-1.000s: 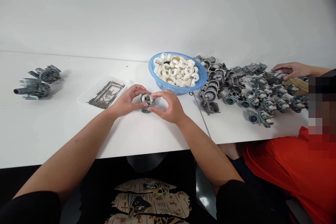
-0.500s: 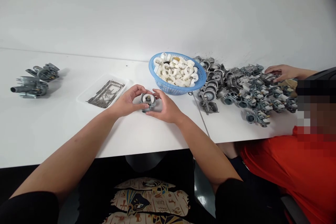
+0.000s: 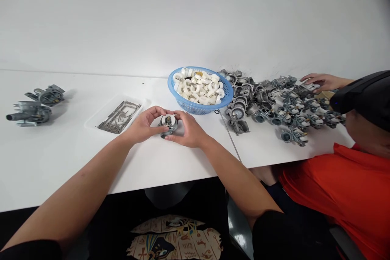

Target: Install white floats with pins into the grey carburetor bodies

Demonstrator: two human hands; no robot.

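A grey metal carburetor (image 3: 171, 129) sits on the white table between my hands, with a white ring-shaped float (image 3: 165, 119) showing in its upward-facing opening. My left hand (image 3: 145, 126) grips it from the left, thumb on the near side and fingers over the far edge. From the right, my right hand (image 3: 191, 131) closes around the same body, thumb low at the front. Fingertips of both hands nearly meet behind it. The fingers hide part of the float and any small part they may be pressing.
Left of my hands, a shallow translucent tray (image 3: 90, 123) holds thin metal pins (image 3: 119, 117). Two carburetors (image 3: 30, 113) stand far left. A blue basket (image 3: 199, 108) of white floats (image 3: 198, 87) stands behind. Rightward are piled metal bowls (image 3: 239, 111), many carburetors (image 3: 292, 107) and a co-worker's hand (image 3: 324, 81).
The view has shifted slightly, so the table things sit lower and further left. My hands keep their hold on the carburetor. The co-worker's hand now has a carburetor part under it.
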